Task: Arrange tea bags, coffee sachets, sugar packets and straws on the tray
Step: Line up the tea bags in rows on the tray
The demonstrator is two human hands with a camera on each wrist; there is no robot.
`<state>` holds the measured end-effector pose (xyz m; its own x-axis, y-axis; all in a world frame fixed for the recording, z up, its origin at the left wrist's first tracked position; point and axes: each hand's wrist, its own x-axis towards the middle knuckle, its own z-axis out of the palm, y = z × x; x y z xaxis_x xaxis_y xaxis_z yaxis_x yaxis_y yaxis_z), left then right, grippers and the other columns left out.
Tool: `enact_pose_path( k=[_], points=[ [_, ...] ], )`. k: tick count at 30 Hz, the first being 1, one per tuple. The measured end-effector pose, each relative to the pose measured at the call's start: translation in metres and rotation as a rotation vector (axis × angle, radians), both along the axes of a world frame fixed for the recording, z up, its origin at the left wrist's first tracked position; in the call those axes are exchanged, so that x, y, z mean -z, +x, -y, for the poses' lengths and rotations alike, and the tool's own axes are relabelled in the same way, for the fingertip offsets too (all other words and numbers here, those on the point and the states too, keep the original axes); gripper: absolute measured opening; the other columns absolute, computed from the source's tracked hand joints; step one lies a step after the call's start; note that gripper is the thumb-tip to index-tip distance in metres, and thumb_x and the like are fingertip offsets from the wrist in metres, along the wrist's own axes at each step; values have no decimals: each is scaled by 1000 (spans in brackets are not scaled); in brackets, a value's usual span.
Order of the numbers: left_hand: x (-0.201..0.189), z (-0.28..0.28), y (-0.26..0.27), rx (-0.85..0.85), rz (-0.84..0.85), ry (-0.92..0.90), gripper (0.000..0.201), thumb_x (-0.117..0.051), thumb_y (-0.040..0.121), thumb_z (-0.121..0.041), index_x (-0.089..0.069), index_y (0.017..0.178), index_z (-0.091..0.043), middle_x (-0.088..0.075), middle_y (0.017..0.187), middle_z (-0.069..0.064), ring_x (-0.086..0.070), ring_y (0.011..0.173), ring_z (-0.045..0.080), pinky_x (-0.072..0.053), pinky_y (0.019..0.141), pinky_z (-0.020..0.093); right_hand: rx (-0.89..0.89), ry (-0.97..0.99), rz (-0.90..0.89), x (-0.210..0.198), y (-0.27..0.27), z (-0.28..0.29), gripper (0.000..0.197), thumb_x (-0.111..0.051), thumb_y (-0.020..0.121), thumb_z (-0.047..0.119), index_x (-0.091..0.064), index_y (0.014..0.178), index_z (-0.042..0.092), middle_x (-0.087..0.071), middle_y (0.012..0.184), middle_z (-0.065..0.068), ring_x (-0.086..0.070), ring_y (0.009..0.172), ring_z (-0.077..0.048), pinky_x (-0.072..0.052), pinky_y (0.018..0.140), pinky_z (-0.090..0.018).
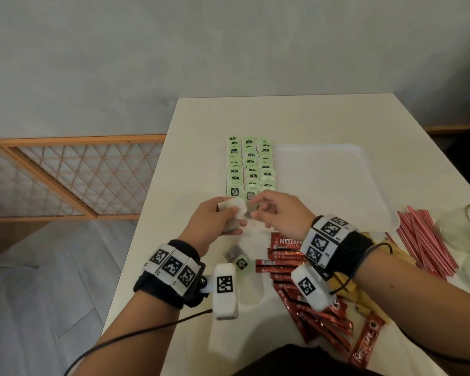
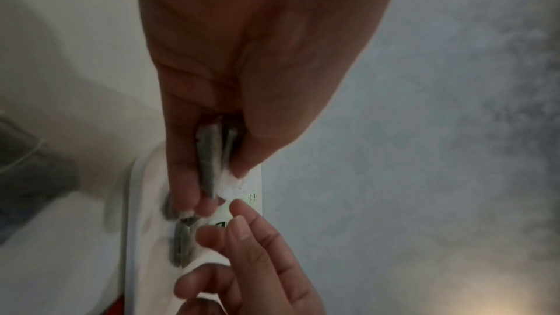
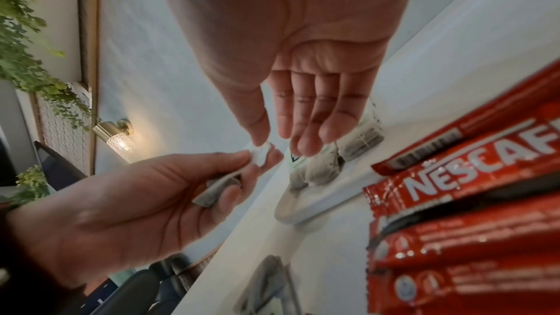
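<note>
Tea bags (image 1: 250,165) in three rows; left hand (image 1: 215,221) gripping some, right hand (image 1: 278,213) pinching one.

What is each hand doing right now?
Left hand: holds a few tea bags.
Right hand: thumb and forefinger pinch a corner of those bags; other fingers relaxed.

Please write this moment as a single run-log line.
left hand: holds tea bags | right hand: pinches a corner off that stack | tray: three tea-bag rows at left | Nescafe sachets, straws: on table
</note>
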<state>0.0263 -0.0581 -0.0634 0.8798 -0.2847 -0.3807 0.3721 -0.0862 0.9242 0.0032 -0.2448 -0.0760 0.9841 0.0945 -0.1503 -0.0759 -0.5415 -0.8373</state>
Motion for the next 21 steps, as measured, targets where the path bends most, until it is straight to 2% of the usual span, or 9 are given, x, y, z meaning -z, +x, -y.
enact_pose_path(
  k=[4,6,9,11,13,15,18,19,21],
  points=[
    [-4,-1,-12,62,50,58,10,-61,96,-10,-59,106,-7,-70,87,11,-69,67,15,-60,62,30,-11,15,38,-8,-4,-9,22,-65,90,37,-65,109,27,-68,91,5,-63,70,-10,-48,69,-21],
    [-2,-5,-16,109,129,201,11,-66,92,-9,-60,100,-8,-69,82,10,-67,63,16,-57,59,33,-19,-9,55,-8,-5,-13,18,-63,91,37,-67,104,27,-68,90,4,-63,71,-10,-50,71,-23],
    [3,-15,-25,277,248,540,16,-71,83,-11,-64,95,-5,-66,74,8,-60,56,17,-49,49,26,-6,-33,48,-1,-9,-14,19,-64,90,37,-68,105,26,-66,97,3,-61,77,-9,-50,78,-27],
    [8,-19,-32,372,227,673,23,-75,79,-15,-63,95,-4,-66,76,8,-58,56,17,-47,47,25,-15,-52,28,4,-14,-13,19,-64,89,36,-68,106,27,-65,100,4,-59,76,-7,-48,76,-25],
    [13,-19,-36,389,195,722,30,-79,76,-17,-61,97,-7,-67,81,8,-59,56,16,-48,46,23,-29,-81,16,7,-18,-12,17,-65,90,34,-68,104,27,-65,99,3,-59,73,-5,-45,70,-21],
    [14,-14,-39,376,222,816,37,-80,75,-18,-59,103,-8,-66,91,10,-63,61,19,-50,49,26,-33,-101,7,8,-23,-12,12,-65,90,33,-68,100,28,-65,96,3,-59,72,-5,-43,66,-19],
    [14,-8,-40,325,278,940,48,-79,76,-21,-53,112,-5,-63,103,12,-67,83,30,-53,64,33,-34,-120,2,8,-29,-11,10,-65,90,33,-68,98,28,-64,94,3,-59,74,-6,-43,70,-22],
    [13,-7,-40,322,276,954,44,-78,76,-23,-53,108,-5,-62,102,12,-67,83,30,-52,64,33,-39,-131,-1,8,-31,-11,11,-64,90,34,-68,98,28,-64,94,4,-58,75,-6,-42,72,-23],
    [14,-7,-39,355,281,987,29,-75,79,-25,-52,88,-8,-63,91,10,-63,66,24,-45,53,26,-47,-151,-16,8,-33,-9,11,-64,90,35,-68,99,29,-64,93,5,-59,76,-7,-42,72,-24]
  ],
)
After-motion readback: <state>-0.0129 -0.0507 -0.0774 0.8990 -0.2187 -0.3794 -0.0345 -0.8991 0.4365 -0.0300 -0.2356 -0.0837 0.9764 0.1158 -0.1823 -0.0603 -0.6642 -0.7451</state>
